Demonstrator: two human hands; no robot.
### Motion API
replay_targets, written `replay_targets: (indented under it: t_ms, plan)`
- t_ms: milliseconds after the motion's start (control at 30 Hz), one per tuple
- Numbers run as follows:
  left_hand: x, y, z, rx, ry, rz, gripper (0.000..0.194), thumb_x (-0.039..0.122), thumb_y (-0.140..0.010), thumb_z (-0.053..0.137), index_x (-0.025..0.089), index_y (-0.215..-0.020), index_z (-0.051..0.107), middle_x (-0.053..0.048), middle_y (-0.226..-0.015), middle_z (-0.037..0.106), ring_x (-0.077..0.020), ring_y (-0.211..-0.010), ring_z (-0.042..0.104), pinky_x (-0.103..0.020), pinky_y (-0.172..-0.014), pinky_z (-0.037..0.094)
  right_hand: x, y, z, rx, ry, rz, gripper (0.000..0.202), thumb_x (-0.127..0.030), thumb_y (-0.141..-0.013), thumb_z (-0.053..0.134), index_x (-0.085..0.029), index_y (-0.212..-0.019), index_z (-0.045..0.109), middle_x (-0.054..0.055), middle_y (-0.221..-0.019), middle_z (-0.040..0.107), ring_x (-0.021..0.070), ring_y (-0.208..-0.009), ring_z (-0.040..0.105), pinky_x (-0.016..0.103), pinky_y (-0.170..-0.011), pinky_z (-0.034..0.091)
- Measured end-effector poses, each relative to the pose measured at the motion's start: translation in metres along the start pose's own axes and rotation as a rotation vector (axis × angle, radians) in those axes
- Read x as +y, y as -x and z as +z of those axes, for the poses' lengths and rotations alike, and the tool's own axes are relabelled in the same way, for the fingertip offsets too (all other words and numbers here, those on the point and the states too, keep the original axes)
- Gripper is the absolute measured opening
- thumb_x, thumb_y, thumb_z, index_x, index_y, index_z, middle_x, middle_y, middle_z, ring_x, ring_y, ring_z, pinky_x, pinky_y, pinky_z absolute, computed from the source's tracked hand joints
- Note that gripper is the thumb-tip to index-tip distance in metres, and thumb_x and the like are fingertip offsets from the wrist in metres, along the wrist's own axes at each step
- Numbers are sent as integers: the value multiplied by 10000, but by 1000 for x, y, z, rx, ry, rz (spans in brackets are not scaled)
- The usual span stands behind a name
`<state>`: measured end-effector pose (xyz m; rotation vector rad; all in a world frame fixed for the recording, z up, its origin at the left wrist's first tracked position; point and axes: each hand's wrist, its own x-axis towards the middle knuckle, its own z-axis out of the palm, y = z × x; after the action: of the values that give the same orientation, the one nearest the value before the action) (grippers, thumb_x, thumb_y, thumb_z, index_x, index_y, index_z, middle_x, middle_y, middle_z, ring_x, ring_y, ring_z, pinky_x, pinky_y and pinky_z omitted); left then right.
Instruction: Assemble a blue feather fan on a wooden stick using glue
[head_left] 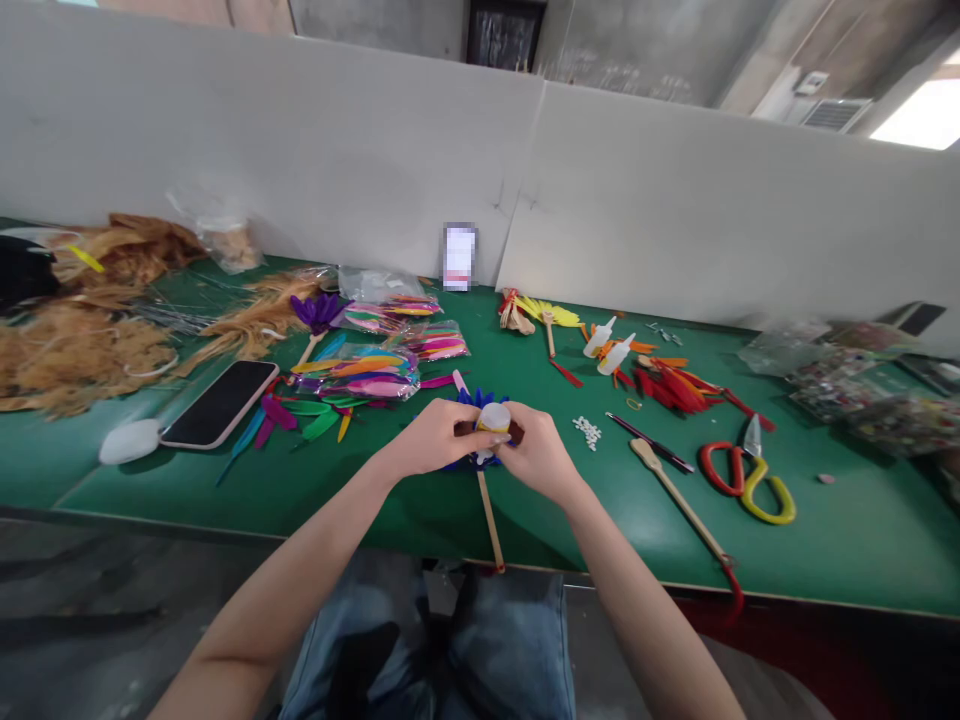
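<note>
Left on the bench (pixel 570 545), one flat phone (pixel 221 405) lies near one purple feather flower (pixel 317 312). Our left hand (pixel 427 440) grips one white-ended container (pixel 495 417) over one blue feather flower (pixel 466 398), front centre; its one handle (pixel 490 520) points towards us, long axis leaning slightly right. Our right hand (pixel 538 450) curls beside the container; we cannot tell its grip. Then two white bottles (pixel 616 356), one scissors (pixel 751 462).

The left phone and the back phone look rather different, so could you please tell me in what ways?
The left phone lies flat, while the back phone stands upright against the white panel. The left phone's screen is dark; the back phone's screen is lit. Both rest on the green table.
</note>
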<state>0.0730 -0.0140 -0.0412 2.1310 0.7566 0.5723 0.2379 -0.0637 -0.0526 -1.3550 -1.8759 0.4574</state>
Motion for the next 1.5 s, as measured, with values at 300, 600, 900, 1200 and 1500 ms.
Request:
replay_targets:
  t_ms: [300, 600, 900, 1200, 1500]
  plan:
    - [-13, -2, -1, 13, 155, 82, 314, 413, -781, 616, 104, -810, 667, 20, -610, 516, -95, -557, 409, -195, -520, 324, -1, -5, 3, -24, -24, -30, 5, -182, -642, 494, -185, -638, 493, -10, -579, 496, 112, -524, 413, 220, -497, 289]
    - [-7, -6, 4, 29, 175, 87, 308, 409, -773, 610, 106, -719, 617, 4, -627, 531, -102, -562, 427, -210, -535, 342, -3, -4, -5, 3, -2, -32, 87, -168, -622, 482, -205, -587, 411, -30, -544, 427, 106, -506, 378, 226, -487, 262]
    - [7, -6, 5, 56, 124, 95, 326, 414, -792, 589, 121, -650, 564, 3, -613, 517, -96, -547, 404, -211, -518, 320, -6, -3, -11, 26, -25, -41, 93, -150, -614, 467, -204, -571, 404, -35, -533, 421, 100, -494, 381, 221, -476, 264]
    - [5, -5, 11, 168, 111, 121, 306, 403, -831, 559, 125, -702, 576, -8, -669, 555, -116, -615, 462, -218, -571, 351, -4, -6, -7, 84, -58, -38, 67, -156, -630, 460, -200, -592, 428, -31, -547, 450, 99, -498, 391, 218, -474, 277]
    - [7, -7, 17, 215, 144, 105, 320, 418, -832, 550, 140, -675, 532, 12, -633, 510, -100, -577, 423, -214, -537, 324, -6, -4, -4, 148, -97, -8, 41, -182, -649, 469, -198, -610, 465, -20, -546, 468, 112, -499, 417, 228, -469, 296]
